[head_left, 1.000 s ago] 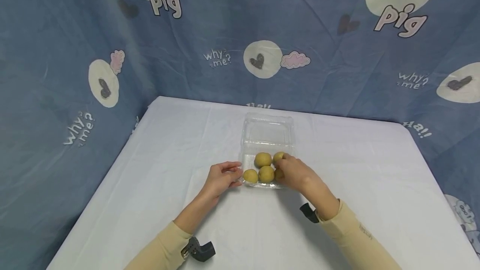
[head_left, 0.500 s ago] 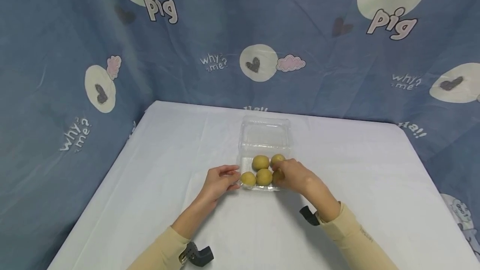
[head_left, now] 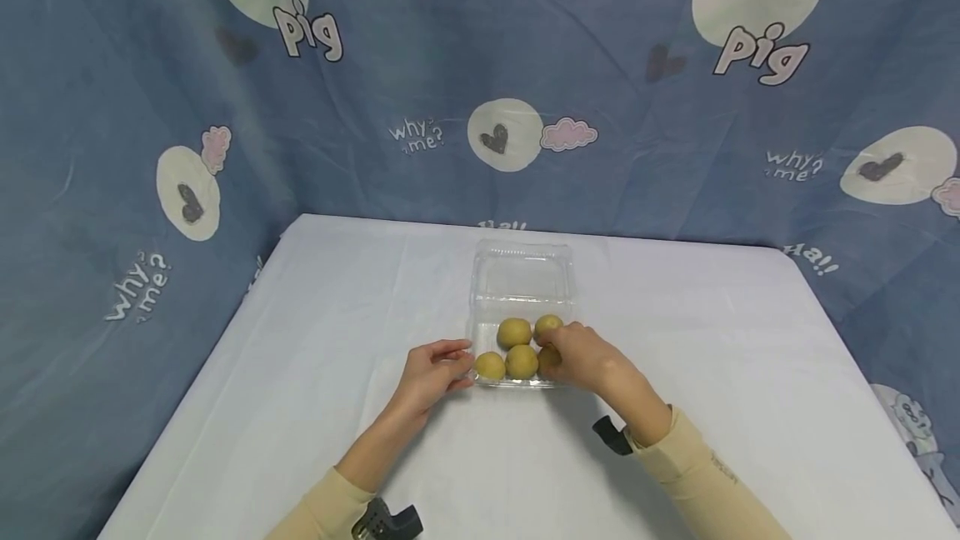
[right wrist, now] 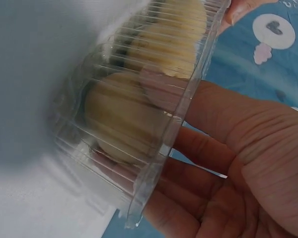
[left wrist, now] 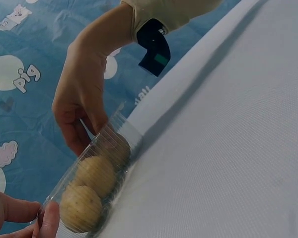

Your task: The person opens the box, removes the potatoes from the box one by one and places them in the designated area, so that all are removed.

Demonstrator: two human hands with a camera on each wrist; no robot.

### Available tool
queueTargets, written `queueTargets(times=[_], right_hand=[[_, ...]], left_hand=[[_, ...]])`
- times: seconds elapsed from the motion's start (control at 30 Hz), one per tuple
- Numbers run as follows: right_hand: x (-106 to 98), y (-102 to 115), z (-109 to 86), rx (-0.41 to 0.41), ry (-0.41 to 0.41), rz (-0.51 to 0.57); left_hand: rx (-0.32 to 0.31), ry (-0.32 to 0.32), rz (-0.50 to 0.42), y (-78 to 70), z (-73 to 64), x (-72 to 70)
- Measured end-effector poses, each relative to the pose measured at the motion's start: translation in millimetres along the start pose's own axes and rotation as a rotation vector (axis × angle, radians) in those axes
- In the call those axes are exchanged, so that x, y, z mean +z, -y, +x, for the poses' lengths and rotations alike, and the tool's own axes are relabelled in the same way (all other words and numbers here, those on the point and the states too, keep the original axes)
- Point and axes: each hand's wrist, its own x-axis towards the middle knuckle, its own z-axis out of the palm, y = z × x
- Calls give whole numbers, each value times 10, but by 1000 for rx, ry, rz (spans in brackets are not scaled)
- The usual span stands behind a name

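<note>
An opened clear plastic clamshell box (head_left: 522, 277) lies on the white table, its lid folded back to the far side. Several yellow-brown potatoes (head_left: 522, 362) sit in its near tray. My left hand (head_left: 429, 372) pinches the box's left rim between thumb and fingers. From the right, my right hand (head_left: 588, 357) reaches over the rim into the tray. In the right wrist view its thumb and fingers grip the front right potato (right wrist: 116, 111), seen through the ribbed wall. A far right potato (head_left: 548, 327) lies just beyond those fingers, partly covered by them.
The table (head_left: 675, 315) has a white cloth. A blue printed curtain (head_left: 360, 165) hangs behind it and at the left. Black wrist mounts (head_left: 613, 435) stick out beneath both sleeves, the right one over the cloth.
The whole head view has shifted, with the scene sliding left and slightly down. Both hands keep nearly the same places on the box and the potato.
</note>
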Motion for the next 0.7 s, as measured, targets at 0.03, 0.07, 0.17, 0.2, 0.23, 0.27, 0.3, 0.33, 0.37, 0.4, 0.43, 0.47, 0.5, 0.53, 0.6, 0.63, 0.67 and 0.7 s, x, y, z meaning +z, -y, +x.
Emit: queueTargets(times=[0.03, 0.07, 0.17, 0.2, 0.23, 0.27, 0.3, 0.33, 0.37, 0.4, 0.43, 0.47, 0.5, 0.53, 0.6, 0.63, 0.67, 0.7], right_hand=[[-2, 1, 4, 0, -2, 2], [-3, 0, 8, -2, -4, 4], [-2, -2, 11, -3, -3, 12], [-1, -2, 9, -3, -4, 13], [4, -3, 6, -3, -5, 14], [10, -3, 2, -4, -6, 16], [14, -2, 0, -4, -7, 18], [21, -4, -2, -5, -10, 18], [26, -5, -1, -6, -12, 19], [28, -6, -1, -10, -13, 20], [30, -6, 0, -14, -15, 20], [31, -7, 3, -18, -15, 21], [32, -9, 7, -23, -15, 20], [31, -11, 9, -30, -17, 17], [29, -17, 16, -42, -18, 12], [26, -21, 20, -47, -20, 10], [25, -26, 23, -51, -20, 8], [23, -30, 26, -55, -21, 8]], left_hand=[[0, -1, -2, -5, -1, 2], [-1, -3, -4, -7, -2, 4], [-8, -5, -7, -6, -2, 4], [-10, -6, -7, -4, -5, 3], [-14, -7, -6, -1, -6, 1], [-17, -7, -6, 6, -5, -2], [-18, -6, -4, 13, -6, -5], [-19, -4, -4, 18, -7, -9], [-20, -4, -5, 20, -8, -10], [-20, -3, -5, 21, -10, -10], [-19, -3, -5, 22, -10, -10], [-19, -3, -6, 22, -9, -11], [-18, -4, -6, 20, -9, -10], [-17, -6, -4, 17, -7, -8], [-15, -7, -3, 14, -2, -6], [-15, -8, -1, 10, 0, -5], [-15, -7, -1, 6, 1, -4], [-15, -7, -1, 3, 2, -3]])
